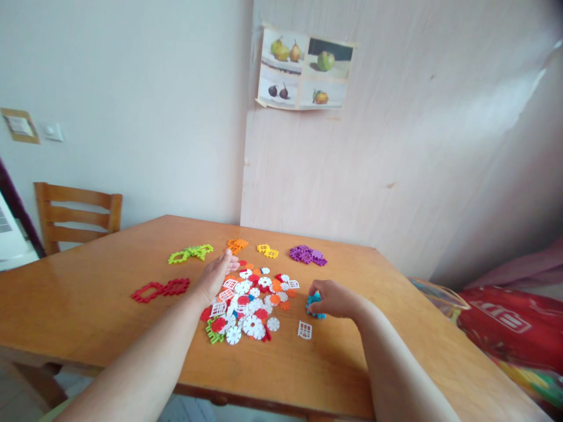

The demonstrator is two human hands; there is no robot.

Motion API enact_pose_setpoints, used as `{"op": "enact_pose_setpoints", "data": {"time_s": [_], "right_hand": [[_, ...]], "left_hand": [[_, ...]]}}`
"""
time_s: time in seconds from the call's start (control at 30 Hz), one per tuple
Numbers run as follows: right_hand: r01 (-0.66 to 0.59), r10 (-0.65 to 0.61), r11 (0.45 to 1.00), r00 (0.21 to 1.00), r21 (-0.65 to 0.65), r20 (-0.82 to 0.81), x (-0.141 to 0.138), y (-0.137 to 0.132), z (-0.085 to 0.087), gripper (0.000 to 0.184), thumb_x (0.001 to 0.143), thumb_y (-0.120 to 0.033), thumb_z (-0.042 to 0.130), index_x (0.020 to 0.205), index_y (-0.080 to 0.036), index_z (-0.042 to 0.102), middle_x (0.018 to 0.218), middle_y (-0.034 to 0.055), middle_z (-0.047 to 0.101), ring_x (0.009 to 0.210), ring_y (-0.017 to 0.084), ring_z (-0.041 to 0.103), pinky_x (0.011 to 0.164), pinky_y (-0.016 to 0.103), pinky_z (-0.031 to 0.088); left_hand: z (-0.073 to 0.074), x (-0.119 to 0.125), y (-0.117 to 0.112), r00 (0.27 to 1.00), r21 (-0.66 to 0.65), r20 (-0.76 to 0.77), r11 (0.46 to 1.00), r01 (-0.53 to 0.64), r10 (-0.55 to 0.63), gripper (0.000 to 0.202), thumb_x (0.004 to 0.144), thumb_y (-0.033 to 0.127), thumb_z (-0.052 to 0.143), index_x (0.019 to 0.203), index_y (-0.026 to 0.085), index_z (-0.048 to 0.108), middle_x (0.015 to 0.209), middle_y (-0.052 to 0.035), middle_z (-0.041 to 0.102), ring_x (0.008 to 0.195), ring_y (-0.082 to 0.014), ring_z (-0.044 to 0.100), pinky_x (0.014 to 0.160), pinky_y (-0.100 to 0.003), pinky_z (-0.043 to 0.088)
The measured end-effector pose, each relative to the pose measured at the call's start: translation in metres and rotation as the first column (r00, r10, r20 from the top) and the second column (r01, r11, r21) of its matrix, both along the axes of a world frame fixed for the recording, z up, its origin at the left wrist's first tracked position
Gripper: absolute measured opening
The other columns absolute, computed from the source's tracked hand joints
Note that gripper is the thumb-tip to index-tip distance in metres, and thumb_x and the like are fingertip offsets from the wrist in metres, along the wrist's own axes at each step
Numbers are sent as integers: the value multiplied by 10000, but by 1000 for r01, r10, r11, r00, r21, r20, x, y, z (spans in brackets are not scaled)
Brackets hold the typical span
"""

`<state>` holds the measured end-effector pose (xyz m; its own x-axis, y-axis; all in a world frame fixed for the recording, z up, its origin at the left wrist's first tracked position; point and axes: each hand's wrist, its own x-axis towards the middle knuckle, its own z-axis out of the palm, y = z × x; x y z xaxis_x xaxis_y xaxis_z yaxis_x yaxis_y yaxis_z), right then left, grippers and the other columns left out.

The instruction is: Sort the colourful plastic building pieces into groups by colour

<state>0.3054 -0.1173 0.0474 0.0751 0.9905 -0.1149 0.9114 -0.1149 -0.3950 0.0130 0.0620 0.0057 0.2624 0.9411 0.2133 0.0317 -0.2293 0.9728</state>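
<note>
A heap of flat plastic toy pieces, white, red and orange, lies in the middle of the wooden table. My left hand reaches over the heap's left side with its fingers stretched out and together, holding nothing. My right hand rests on the table right of the heap, fingers curled on a few blue pieces. One white square piece lies alone in front of it.
Sorted piles sit around the heap: red at left, green, orange, yellow and purple along the back. A wooden chair stands at the far left. Red bags lie right of the table.
</note>
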Motion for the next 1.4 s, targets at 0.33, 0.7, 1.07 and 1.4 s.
{"op": "enact_pose_setpoints", "data": {"time_s": [0.33, 0.7, 1.07, 1.4], "right_hand": [[167, -170, 984, 985, 68, 28, 23, 0, 1, 319, 701, -260, 689, 999, -164, 630, 883, 45, 668, 723, 142, 575, 580, 225, 352], [-156, 153, 968, 988, -197, -30, -36, -14, 10, 330, 641, -417, 761, 848, -210, 607, 812, -8, 643, 644, 121, 526, 513, 218, 302], [-51, 65, 995, 980, 82, -187, -39, 9, -17, 216, 756, -257, 623, 957, -192, 575, 703, -34, 585, 594, 91, 481, 531, 201, 303], [207, -166, 907, 976, 367, -138, -1, 18, -12, 177, 778, -220, 528, 944, -185, 578, 615, -31, 574, 548, 113, 508, 523, 222, 280]], "left_hand": [[-1, 1, 1, 1000, 5, 3, 1000, -4, 4, 777, 792, 785, 348, 1032, 110, 646, 1024, -170, 716, 1019, -265, 659, 962, -435, 457], [-9, -2, 10, 999, -12, -5, 999, 39, -39, 751, 825, 752, 337, 1094, 117, 635, 1075, -167, 707, 1046, -252, 652, 976, -410, 449], [-8, -2, 6, 999, 8, -4, 999, 54, -54, 736, 837, 739, 344, 1117, 120, 627, 1141, -170, 686, 1089, -259, 635, 999, -410, 445], [-3, 1, -5, 990, 17, 30, 990, 138, -139, 676, 857, 703, 379, 1131, 136, 625, 1240, -163, 639, 1185, -245, 583, 1040, -391, 427]]}}
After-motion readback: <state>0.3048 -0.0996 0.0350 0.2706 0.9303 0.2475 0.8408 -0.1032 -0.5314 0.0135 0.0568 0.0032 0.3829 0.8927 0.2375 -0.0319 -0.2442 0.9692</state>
